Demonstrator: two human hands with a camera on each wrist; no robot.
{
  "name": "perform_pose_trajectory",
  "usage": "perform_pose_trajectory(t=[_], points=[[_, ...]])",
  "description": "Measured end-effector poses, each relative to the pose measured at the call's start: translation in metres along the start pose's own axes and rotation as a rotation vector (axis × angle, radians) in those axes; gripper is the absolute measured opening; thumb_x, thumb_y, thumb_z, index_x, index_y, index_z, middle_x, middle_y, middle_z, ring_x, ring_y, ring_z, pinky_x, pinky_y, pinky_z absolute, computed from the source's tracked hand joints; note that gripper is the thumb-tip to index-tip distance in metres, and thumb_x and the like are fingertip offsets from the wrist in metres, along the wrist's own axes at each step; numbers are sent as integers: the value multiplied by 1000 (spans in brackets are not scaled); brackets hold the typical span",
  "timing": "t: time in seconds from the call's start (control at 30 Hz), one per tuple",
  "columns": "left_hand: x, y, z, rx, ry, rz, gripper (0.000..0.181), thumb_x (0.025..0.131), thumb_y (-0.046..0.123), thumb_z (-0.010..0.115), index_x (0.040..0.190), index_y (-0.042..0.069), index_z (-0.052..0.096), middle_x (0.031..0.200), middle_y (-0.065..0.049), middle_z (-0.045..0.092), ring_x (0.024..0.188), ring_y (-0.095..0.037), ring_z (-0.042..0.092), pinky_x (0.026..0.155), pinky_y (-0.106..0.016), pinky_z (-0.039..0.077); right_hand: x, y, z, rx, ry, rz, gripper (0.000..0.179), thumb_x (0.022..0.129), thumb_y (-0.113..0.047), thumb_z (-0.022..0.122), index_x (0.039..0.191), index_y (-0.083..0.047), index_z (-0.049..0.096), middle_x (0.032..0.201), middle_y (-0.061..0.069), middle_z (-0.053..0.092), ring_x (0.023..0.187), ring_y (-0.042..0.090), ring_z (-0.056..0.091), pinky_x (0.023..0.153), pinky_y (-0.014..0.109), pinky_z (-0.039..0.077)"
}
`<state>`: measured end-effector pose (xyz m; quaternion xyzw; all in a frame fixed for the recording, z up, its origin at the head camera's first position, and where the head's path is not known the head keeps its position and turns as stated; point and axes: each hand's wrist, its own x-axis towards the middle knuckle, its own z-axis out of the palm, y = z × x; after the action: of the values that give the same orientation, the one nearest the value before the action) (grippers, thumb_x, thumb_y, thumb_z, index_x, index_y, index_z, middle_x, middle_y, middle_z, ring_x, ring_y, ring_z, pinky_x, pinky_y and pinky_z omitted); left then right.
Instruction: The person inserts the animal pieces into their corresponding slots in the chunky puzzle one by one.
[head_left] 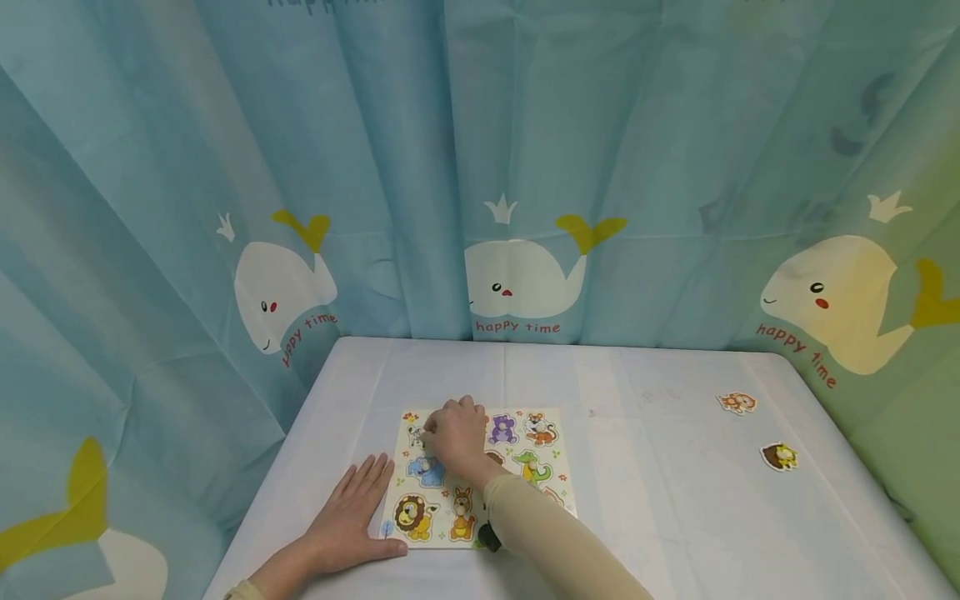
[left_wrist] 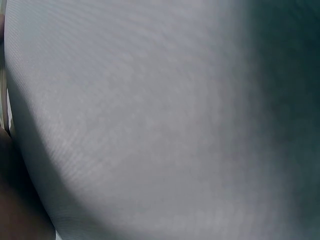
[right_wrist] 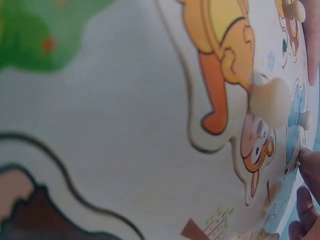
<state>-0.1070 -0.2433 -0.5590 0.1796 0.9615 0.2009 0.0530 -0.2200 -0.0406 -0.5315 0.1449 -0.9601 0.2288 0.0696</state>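
Note:
A wooden knob puzzle board [head_left: 442, 537] with animal pieces lies on the table. Over its upper left part, my right hand [head_left: 457, 437] has its fingers curled at the zebra piece [head_left: 415, 437], pinching it; the hand covers part of the zebra. Just below sits the elephant piece [head_left: 426, 472]. The right wrist view shows the kangaroo piece [right_wrist: 232, 55] with its round knob [right_wrist: 272, 102], and fingertips [right_wrist: 310, 162] at the right edge. My left hand [head_left: 348, 517] lies flat beside the board's left edge, thumb at the lower corner. The left wrist view is mostly blurred cloth.
Two loose pieces, a monkey [head_left: 737, 402] and a brown and yellow one [head_left: 780, 456], lie toward the table's right side. Lion [head_left: 412, 518], hippo [head_left: 502, 429], tiger [head_left: 540, 429] and crocodile [head_left: 532, 467] pieces are on the board. A blue whale-print curtain [head_left: 405, 167] surrounds the table.

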Motion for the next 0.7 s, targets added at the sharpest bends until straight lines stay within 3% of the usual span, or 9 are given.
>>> perform_pose_trajectory(t=[0.23, 0.5, 0.7], points=[[0, 0, 0, 1, -21, -31, 126, 72, 82, 68, 162, 3, 26, 169, -12, 19, 156, -35, 11, 117, -21, -19, -2, 1, 1, 12, 5, -7, 14, 89, -37, 81, 88, -23, 83, 77, -11, 55, 82, 15, 42, 73, 34, 34], [-2, 0, 2, -4, 16, 6, 123, 74, 79, 70, 160, 2, 29, 167, -17, 24, 155, -35, 13, 120, -25, -16, -3, 7, 2, 23, -2, -30, 13, 89, -36, 79, 92, -24, 83, 81, -10, 59, 81, 15, 41, 73, 34, 36], [-2, 0, 2, 13, 27, 1, 123, 74, 82, 68, 160, 2, 30, 168, -16, 24, 156, -33, 13, 118, -21, -18, -1, 14, -5, 48, 7, -39, 16, 88, -40, 79, 96, -27, 82, 89, -9, 63, 86, 14, 45, 73, 32, 38]])
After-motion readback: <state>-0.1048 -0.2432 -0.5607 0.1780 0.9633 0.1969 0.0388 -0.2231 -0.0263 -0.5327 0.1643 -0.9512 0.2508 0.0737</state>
